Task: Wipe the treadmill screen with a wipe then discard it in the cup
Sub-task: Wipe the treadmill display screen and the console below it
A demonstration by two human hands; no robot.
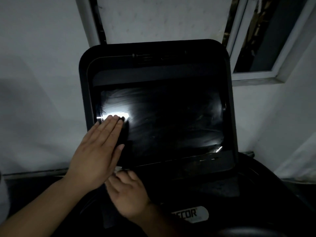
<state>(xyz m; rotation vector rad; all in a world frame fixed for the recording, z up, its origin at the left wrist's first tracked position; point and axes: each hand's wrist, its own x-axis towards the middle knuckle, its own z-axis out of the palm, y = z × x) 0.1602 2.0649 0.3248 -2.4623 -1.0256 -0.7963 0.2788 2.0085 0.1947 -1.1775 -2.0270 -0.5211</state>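
The treadmill screen (171,120) is dark and glossy, with pale streaks and a bright glare at its left side. My left hand (95,151) lies flat on the screen's lower left corner, fingers straight and together; no wipe shows under it. My right hand (130,194) is lower, over the black console below the screen, blurred, with its fingers pointing up and left. A small white scrap (118,169), possibly the wipe, peeks out at those fingertips, just under my left palm. Whether the fingers grip it is unclear. No cup is in view.
A thick black frame (153,48) surrounds the screen. Below it, the console carries a white logo plate (191,213). A white wall (42,82) stands behind, and a window frame (256,48) is at the upper right.
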